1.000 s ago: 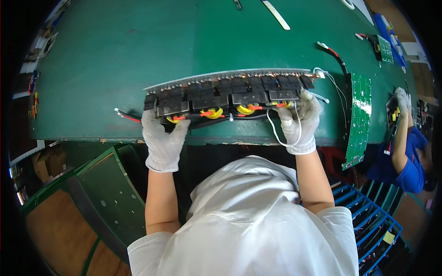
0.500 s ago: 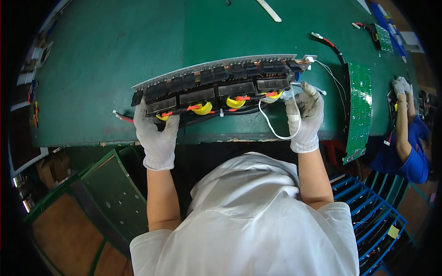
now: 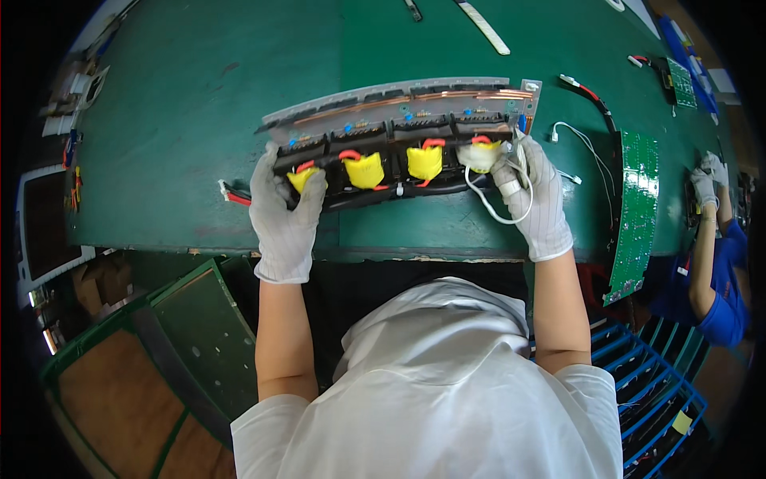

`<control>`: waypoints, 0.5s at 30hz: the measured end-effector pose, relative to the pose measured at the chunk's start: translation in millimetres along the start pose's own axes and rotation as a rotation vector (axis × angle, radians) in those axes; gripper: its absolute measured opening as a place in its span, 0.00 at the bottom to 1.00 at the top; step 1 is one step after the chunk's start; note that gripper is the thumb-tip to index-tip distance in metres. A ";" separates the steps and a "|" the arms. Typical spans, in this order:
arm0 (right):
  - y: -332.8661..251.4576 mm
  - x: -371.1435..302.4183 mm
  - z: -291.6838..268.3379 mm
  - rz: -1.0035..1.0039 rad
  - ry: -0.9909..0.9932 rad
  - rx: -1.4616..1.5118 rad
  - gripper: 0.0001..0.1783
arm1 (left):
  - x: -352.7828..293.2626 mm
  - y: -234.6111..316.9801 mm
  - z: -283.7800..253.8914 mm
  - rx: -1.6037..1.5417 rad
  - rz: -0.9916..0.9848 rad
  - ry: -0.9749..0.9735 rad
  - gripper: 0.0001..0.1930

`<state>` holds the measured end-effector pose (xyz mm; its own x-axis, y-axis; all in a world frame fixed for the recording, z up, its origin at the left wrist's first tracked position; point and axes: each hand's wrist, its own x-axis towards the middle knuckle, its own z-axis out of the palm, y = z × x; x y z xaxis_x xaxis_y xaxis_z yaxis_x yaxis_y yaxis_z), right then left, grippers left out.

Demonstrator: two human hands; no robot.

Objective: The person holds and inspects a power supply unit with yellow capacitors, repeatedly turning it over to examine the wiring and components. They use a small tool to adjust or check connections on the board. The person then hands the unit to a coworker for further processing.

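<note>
A long circuit board assembly (image 3: pixel 383 134) is held at its two ends over the green table. Black blocks line it, and copper strips run along its far side. Yellow-wrapped coils (image 3: pixel 365 170) with red sleeves face up along its near side, beside black cables. My left hand (image 3: pixel 286 211), in a white glove, is closed on the left end, thumb by the leftmost coil. Also gloved, my right hand (image 3: pixel 541 203) grips the right end beside a white-wrapped coil (image 3: pixel 480 156). A white wire (image 3: pixel 499 219) loops down next to its thumb.
On the green table (image 3: pixel 191 160), a green circuit board (image 3: pixel 637 211) lies to the right, overhanging the front edge. A white strip (image 3: pixel 483 28) rests at the back. Far right, a co-worker in blue (image 3: pixel 722 271) works with gloved hands. A blue rack (image 3: pixel 650 391) stands lower right.
The assembly has been tilted, so its coils and the copper strips on its far side show more. My right hand has closed on the right end. The whole view has shifted slightly.
</note>
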<state>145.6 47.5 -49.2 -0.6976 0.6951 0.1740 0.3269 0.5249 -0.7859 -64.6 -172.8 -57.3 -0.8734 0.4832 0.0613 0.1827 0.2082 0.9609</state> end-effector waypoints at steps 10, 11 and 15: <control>-7.8 43.1 6.0 0.454 -0.222 0.166 0.25 | 54.6 22.6 -12.7 0.694 0.088 -0.397 0.36; -10.2 44.9 4.8 0.482 -0.237 0.181 0.25 | 55.5 23.2 -14.7 0.765 0.154 -0.418 0.35; 2.6 52.5 6.1 0.322 -0.259 0.080 0.28 | 62.7 27.4 -18.3 0.886 0.290 -0.499 0.36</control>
<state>105.9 82.4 -45.7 -0.7082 0.6657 -0.2353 0.5113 0.2537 -0.8211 -122.6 -152.3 -22.1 -0.4953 0.8670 -0.0543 0.7950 0.4775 0.3741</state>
